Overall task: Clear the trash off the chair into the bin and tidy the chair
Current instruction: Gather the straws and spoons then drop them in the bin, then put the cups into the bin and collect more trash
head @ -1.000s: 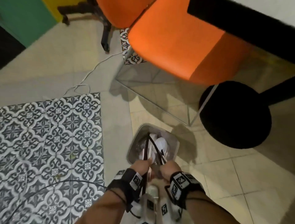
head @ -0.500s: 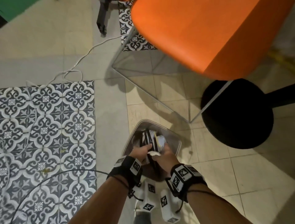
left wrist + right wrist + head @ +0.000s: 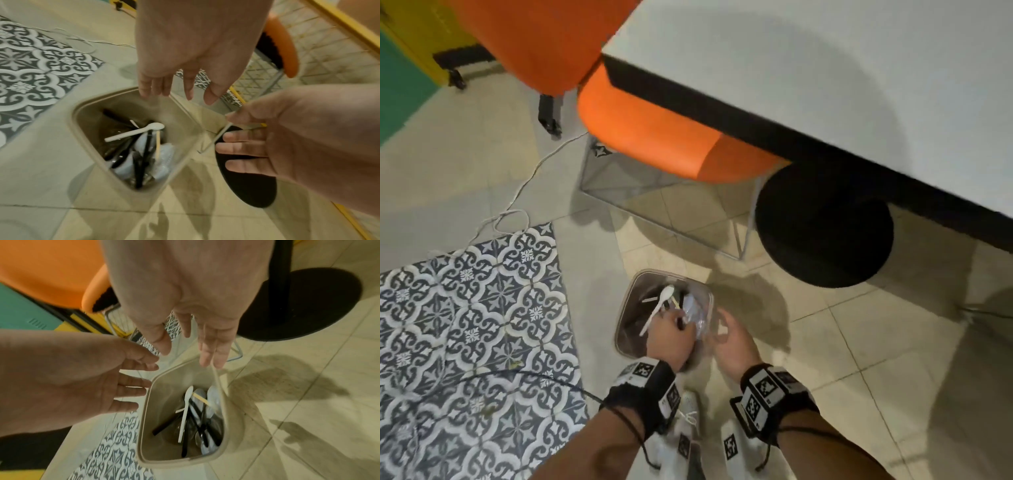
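A beige bin (image 3: 671, 273) stands on the floor in front of my feet. It holds a white plastic spoon (image 3: 662, 301), black cutlery, a wooden stick and clear plastic (image 3: 695, 311). My left hand (image 3: 674, 325) hovers over the bin's near side, fingers spread and holding nothing. My right hand (image 3: 722, 329) hangs just right of the rim, also empty. The wrist views show both palms open above the bin (image 3: 82, 129) (image 3: 148, 418), with the spoon (image 3: 135, 133) (image 3: 186, 412) lying on top. The orange chair (image 3: 647, 126) stands beyond the bin, partly under the table; its visible seat is bare.
A white table with a black edge (image 3: 825, 85) overhangs the chair, and its black round base (image 3: 825, 233) sits right of the bin. A second orange chair (image 3: 534, 41) is at the back. A white cable (image 3: 517, 205) and a black cable (image 3: 517, 377) cross the floor at left.
Both hands held a bundle of black and white trash over the bin; they have let it go and spread apart. The trash now lies in the bin. The head view tilted up.
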